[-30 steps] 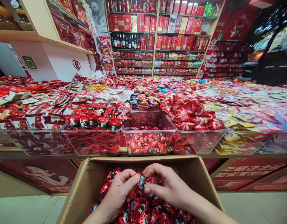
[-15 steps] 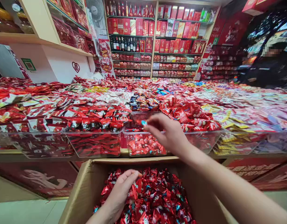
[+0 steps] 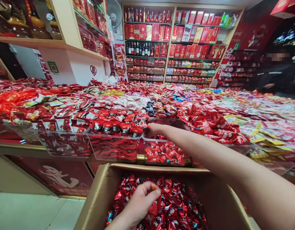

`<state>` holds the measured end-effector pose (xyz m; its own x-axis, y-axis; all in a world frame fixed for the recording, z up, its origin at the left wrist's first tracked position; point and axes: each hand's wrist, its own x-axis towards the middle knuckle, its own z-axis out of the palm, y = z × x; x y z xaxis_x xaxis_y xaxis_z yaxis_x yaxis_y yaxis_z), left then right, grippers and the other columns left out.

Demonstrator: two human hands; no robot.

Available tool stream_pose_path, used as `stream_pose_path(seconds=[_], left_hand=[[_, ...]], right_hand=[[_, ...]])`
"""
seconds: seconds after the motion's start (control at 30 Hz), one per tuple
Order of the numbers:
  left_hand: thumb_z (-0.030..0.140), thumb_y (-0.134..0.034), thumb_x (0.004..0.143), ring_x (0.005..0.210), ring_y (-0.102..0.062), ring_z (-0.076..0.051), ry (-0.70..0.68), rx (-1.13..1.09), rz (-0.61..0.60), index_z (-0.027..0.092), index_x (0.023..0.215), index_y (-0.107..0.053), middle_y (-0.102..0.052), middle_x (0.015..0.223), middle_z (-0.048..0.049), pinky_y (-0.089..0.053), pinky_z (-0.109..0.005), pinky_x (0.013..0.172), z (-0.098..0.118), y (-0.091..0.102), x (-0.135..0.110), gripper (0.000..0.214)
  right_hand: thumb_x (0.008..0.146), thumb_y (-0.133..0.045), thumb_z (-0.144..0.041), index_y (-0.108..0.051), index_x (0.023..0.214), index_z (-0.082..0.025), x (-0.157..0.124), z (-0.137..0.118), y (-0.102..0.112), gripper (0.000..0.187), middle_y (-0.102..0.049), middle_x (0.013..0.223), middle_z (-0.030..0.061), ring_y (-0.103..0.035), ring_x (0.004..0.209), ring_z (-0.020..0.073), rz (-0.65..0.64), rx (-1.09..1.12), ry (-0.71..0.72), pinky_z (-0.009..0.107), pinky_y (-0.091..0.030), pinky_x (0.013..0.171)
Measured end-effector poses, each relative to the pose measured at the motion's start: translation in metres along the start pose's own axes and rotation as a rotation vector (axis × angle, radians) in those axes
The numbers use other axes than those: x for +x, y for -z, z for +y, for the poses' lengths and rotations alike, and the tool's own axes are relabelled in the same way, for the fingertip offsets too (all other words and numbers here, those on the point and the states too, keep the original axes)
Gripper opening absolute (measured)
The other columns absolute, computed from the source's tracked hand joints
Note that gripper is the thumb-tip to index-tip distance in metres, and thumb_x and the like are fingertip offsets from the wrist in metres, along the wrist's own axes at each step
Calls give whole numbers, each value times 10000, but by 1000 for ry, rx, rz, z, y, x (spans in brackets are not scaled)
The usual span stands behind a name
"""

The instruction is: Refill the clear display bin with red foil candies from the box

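A cardboard box [image 3: 147,166] stands open right below me, filled with red foil-wrapped candies [image 3: 178,204]. My left hand [image 3: 140,203] rests in that heap, fingers curled shut around some of the candies. My right hand [image 3: 157,130] is stretched forward over a clear plastic bin [image 3: 164,120] on the counter edge, which is partly filled with the same red candies. Its fingers dip toward the bin's left side, and I cannot make out whether they hold anything.
Clear bins of red packets [image 3: 114,147] flank the middle bin. Heaped sweets [image 3: 210,121] cover the wide counter behind. Shelves of red boxes and bottles [image 3: 147,48] line the back wall. A person in dark clothes [image 3: 274,76] stands far right. Pale floor [image 3: 29,210] shows lower left.
My right hand left the box with a candy and reached out over the clear bin, then sank toward its left side. My left hand stayed in the box. My view shifted left.
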<state>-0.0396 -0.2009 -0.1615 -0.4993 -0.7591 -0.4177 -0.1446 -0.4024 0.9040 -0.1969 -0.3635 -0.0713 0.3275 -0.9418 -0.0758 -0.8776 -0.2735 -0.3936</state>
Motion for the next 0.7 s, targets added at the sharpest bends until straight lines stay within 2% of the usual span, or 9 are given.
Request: stream_pose_path(seconds=[0.13,0.27,0.33,0.43,0.5,0.57,0.63,0.67,0.7], left_hand=[[344,-573,647,349,-272,-26,-2,0,-14,183,654,-515,-377,498,90,-199,-141,318,-2,-2,0,171],[349,-588,635,370,-295,-26,-13,11,-42,174,638,-505,-393,516,84,-226,-136,332,-7,-1,6,193],[363,-571,646,374,-299,-35,-7,3,-38,181,677,-512,-375,495,88,-249,-140,335,-9,0,8,194],[270,-541,669,388,-333,-49,3,-32,-61,193,794,-513,-371,464,92,-275,-145,358,-11,4,8,149],[206,-537,664,415,-388,-51,-16,-60,-74,200,847,-505,-437,514,79,-290,-148,383,-11,6,7,186],[198,-578,639,473,-460,-60,-54,-96,-77,209,864,-504,-525,654,48,-311,-156,407,-10,8,6,237],[224,-635,601,519,-505,-77,-79,-154,-111,213,857,-507,-567,772,20,-334,-171,426,-8,8,6,286],[236,-655,585,533,-517,-86,-95,-197,-138,209,846,-512,-580,781,11,-348,-180,443,-7,6,6,299],[246,-664,579,544,-524,-93,-116,-247,-164,206,837,-519,-591,762,7,-363,-190,465,-5,5,5,299]], right_hand=[[624,-526,-75,-640,729,-93,0,12,-3,156,-589,604,6,-478,525,102,-181,-42,14,219,-402,516],[615,-551,-78,-643,758,-112,-2,13,0,174,-602,629,-8,-477,537,82,-190,-74,-12,185,-398,524],[627,-573,-140,-639,748,-113,-3,10,7,140,-607,646,9,-496,563,96,-98,-97,-25,195,-402,546],[681,-529,-173,-621,752,-81,-11,-2,27,149,-609,717,77,-526,658,148,146,-140,-37,246,-401,625],[741,-442,-164,-601,804,-78,-29,-16,41,192,-601,801,103,-527,742,165,311,-155,-36,268,-384,687],[799,-357,-185,-569,879,-106,-61,-33,45,240,-583,890,88,-507,825,152,488,-135,21,262,-360,748],[826,-334,-221,-538,912,-142,-102,-49,31,235,-570,912,48,-487,849,121,648,-62,181,232,-347,771],[824,-349,-225,-534,895,-154,-123,-55,18,211,-572,874,30,-489,813,106,677,-5,292,214,-357,747],[816,-360,-212,-533,866,-167,-143,-59,0,185,-571,805,12,-491,746,92,626,34,356,196,-369,698]])
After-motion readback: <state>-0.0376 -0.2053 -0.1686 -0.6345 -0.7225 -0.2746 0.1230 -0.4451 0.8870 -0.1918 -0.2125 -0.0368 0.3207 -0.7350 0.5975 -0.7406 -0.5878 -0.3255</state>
